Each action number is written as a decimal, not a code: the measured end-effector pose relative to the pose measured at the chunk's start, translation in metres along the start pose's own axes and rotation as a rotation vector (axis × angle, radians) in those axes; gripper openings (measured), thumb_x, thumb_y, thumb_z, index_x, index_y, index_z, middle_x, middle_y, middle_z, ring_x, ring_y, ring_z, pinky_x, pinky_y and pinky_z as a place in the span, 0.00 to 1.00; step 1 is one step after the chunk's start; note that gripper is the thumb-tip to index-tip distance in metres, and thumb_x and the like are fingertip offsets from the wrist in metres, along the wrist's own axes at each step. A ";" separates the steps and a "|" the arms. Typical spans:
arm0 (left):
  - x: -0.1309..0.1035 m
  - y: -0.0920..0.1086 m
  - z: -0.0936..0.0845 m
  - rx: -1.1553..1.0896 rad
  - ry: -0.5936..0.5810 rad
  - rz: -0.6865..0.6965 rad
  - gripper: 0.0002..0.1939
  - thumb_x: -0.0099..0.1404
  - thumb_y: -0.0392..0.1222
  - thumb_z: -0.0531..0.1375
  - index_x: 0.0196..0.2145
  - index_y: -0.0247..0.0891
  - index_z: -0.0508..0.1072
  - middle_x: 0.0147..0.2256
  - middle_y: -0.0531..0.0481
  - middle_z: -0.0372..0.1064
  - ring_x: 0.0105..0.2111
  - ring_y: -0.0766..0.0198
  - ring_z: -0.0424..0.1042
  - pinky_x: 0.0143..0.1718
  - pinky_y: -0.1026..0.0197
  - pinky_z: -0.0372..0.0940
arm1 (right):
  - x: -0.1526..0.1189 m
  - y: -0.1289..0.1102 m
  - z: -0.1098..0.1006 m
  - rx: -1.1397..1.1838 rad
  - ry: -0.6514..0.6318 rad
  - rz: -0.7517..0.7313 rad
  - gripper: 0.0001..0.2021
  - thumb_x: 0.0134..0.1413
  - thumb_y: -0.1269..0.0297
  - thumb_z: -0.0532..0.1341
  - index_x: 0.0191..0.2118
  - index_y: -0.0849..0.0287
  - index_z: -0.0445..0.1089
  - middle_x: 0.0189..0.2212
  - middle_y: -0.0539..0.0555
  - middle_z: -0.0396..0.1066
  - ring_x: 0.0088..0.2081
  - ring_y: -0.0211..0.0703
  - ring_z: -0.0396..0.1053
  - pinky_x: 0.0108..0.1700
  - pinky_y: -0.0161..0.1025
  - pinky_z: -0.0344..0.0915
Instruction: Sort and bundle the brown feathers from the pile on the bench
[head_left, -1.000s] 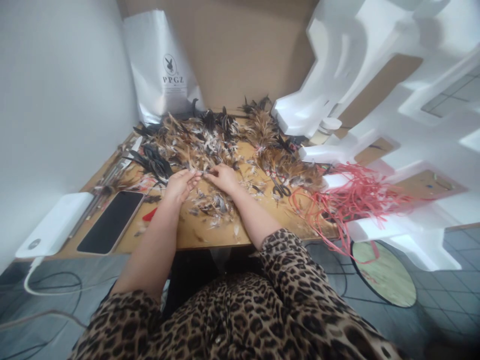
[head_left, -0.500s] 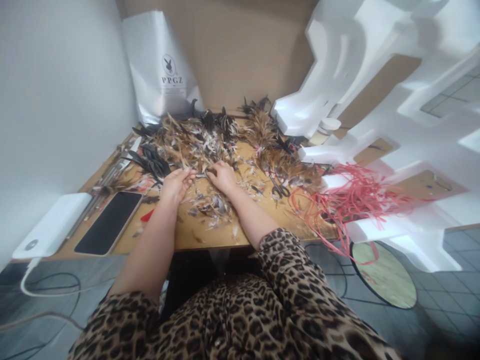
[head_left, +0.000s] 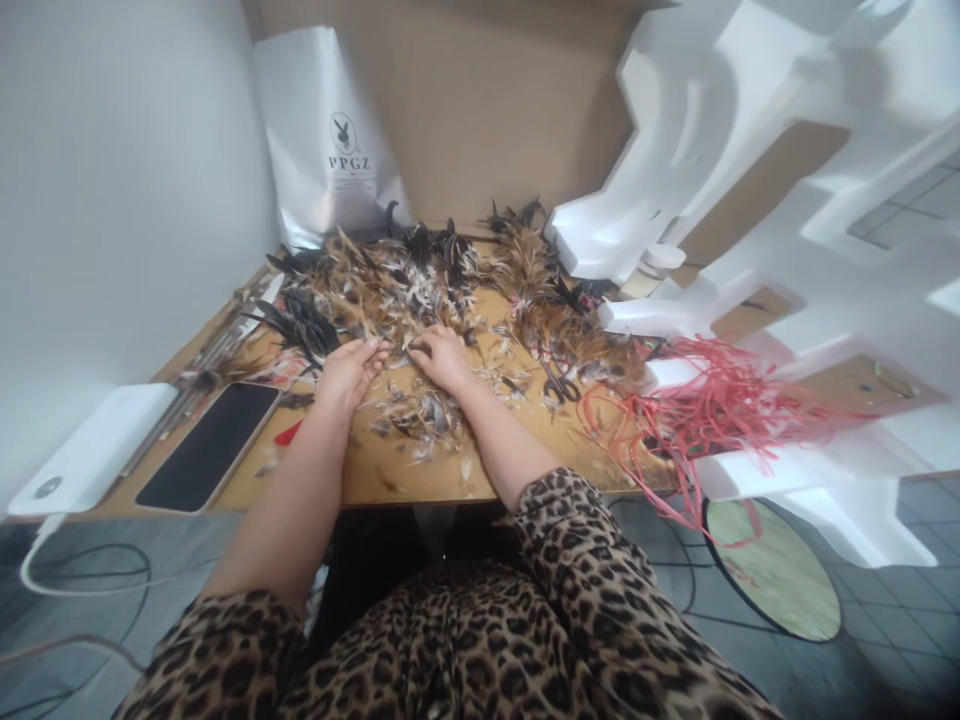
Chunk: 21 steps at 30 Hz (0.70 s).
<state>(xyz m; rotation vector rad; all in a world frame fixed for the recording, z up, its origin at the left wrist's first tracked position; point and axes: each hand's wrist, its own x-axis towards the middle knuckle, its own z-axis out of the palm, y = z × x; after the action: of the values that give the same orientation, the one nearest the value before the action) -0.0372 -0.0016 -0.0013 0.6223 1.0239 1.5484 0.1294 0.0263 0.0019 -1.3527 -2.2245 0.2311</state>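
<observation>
My left hand (head_left: 351,372) is closed in a pinch at the near edge of a heap of brown and black feathers (head_left: 367,275). A pale brown feather (head_left: 365,325) stands up at its fingertips. To its right, my right hand (head_left: 441,358) has thumb and fingers pinched together; what sits between them is too small to make out. A narrow gap separates the two hands. Just below them lie loose fluff and feather scraps (head_left: 416,418). Glossy black feathers (head_left: 304,328) lie beyond my left hand.
Dark-handled scissors (head_left: 559,385) lie right of my right hand, near bundled brown feathers (head_left: 577,340). Red ribbon strands (head_left: 712,410) hang over the right edge across white foam pieces (head_left: 652,320). A phone (head_left: 210,447) and white power bank (head_left: 97,445) are left; a silver bag (head_left: 330,140) stands behind.
The hands have drawn slightly apart. A thin greyish piece that showed between the fingertips is no longer plainly visible there. The view has shifted slightly.
</observation>
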 end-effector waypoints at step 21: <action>-0.008 0.003 0.003 0.102 -0.101 -0.066 0.02 0.52 0.30 0.63 0.26 0.27 0.75 0.33 0.39 0.75 0.21 0.75 0.68 0.20 0.75 0.60 | 0.002 -0.001 -0.008 0.210 0.109 -0.017 0.09 0.56 0.64 0.52 0.30 0.59 0.66 0.36 0.54 0.66 0.43 0.42 0.61 0.49 0.39 0.54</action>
<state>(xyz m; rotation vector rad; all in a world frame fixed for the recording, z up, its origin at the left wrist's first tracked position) -0.0341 -0.0088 0.0037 0.7229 1.0417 1.3999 0.1323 0.0262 0.0095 -1.2040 -2.0576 0.3649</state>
